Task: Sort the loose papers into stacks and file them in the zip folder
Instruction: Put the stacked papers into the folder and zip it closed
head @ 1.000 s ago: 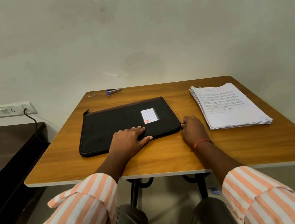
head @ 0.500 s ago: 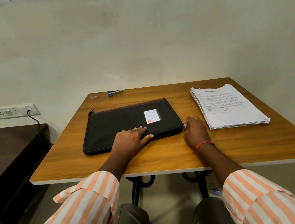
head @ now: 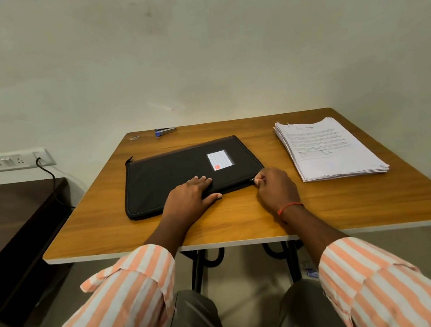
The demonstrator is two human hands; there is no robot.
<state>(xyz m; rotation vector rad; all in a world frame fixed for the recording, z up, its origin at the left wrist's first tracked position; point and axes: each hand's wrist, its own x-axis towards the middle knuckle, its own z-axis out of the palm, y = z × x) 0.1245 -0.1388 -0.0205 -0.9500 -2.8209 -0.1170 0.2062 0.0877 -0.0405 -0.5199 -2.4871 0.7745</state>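
Observation:
A black zip folder (head: 176, 171) with a white label lies closed on the wooden table (head: 244, 220), left of centre. My left hand (head: 190, 197) presses flat on its near edge, fingers straight. At the folder's near right corner my right hand (head: 274, 187) pinches the metal zip pull (head: 252, 179). A thick stack of printed white papers (head: 328, 150) lies at the table's right side, apart from both hands.
A blue stapler (head: 165, 131) and a small clip (head: 133, 138) lie at the table's far edge by the wall. A dark low cabinet (head: 3, 220) stands to the left under a wall socket (head: 18, 160) with a black cable.
Both hands stay where they were on the folder. The view has shifted slightly, so the table sits a little to the right and lower.

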